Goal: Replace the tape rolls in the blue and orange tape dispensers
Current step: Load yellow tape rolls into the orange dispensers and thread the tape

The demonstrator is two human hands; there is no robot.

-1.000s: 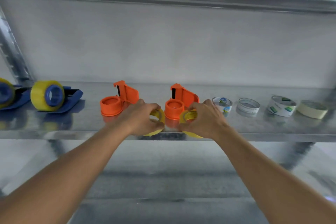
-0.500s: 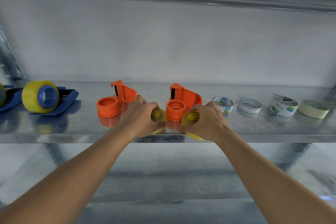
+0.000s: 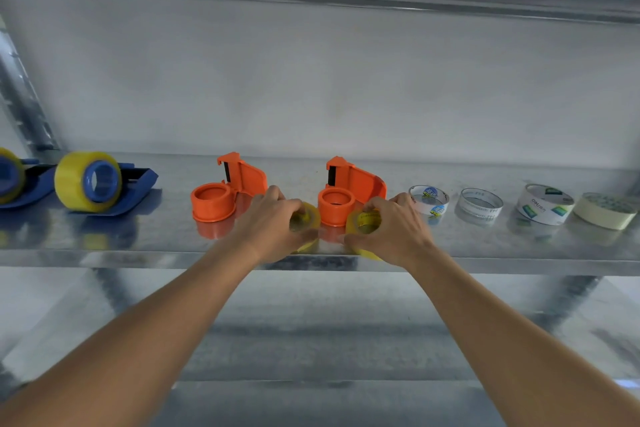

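Two orange tape dispensers stand on the metal shelf point(image 3: 485, 253), both with bare hubs: the left orange dispenser point(image 3: 221, 194) and the right orange dispenser point(image 3: 349, 191). My left hand point(image 3: 270, 222) grips a yellow tape roll point(image 3: 306, 218) just right of the left dispenser. My right hand point(image 3: 394, 229) grips a second yellow tape roll point(image 3: 363, 222) in front of the right dispenser. At far left a blue dispenser point(image 3: 104, 184) carries a yellow roll; another blue dispenser point(image 3: 14, 180) is cut off by the frame edge.
To the right lie several used or thin rolls: two clear-core rings point(image 3: 427, 199) point(image 3: 479, 203), a white printed core point(image 3: 543, 203) and a cream masking tape roll point(image 3: 604, 210). A lower shelf point(image 3: 311, 340) sits beneath. A wall closes the back.
Both hands stay on their yellow rolls near the shelf's front edge and lift them slightly toward the orange hubs. The camera view shifted a little.
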